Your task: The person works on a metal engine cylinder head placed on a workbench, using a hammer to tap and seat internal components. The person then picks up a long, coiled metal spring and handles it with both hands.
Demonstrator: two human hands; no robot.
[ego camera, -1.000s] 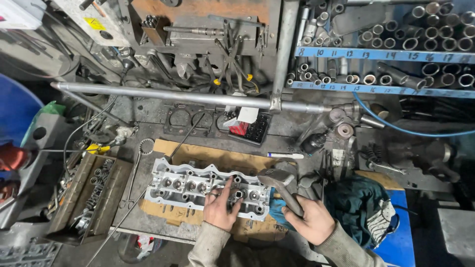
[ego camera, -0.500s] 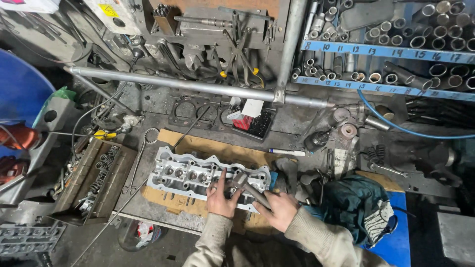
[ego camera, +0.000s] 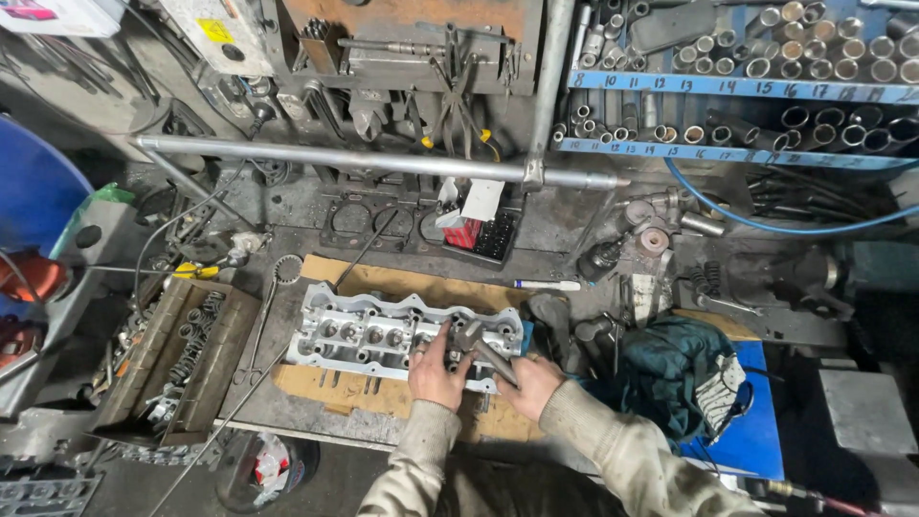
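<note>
Workbench: stretching dark and greasy across the whole view, carrying everything listed below.
Socket racks: lining the back wall at upper right, rows of metal tubes standing on blue strips.
Steel pipe: running level across the back of the bench, meeting an upright post near the middle.
Cardboard sheet: lying flat at bench centre, serving as bedding under the casting.
Cylinder head: lying lengthwise on the cardboard at bench centre, pale aluminium, valve pockets facing up, right end sitting under both hands.
Wooden tray: sitting left of the cylinder head, holding springs and small dark parts.
Teal rag: lying bunched to the right of the hands, partly over a blue mat.
Left hand: resting on the right part of the cylinder head, fingers curled down, pressing at the tool's head; grasping or merely steadying, impossible to tell.
Right hand: closing around the handle of the dark metal tool, just beside the left hand.
Dark metal tool: slanting from the right hand up to the cylinder head, its head touching the casting.
White marker: lying on the bench behind the cylinder head, pointing left to right.
</note>
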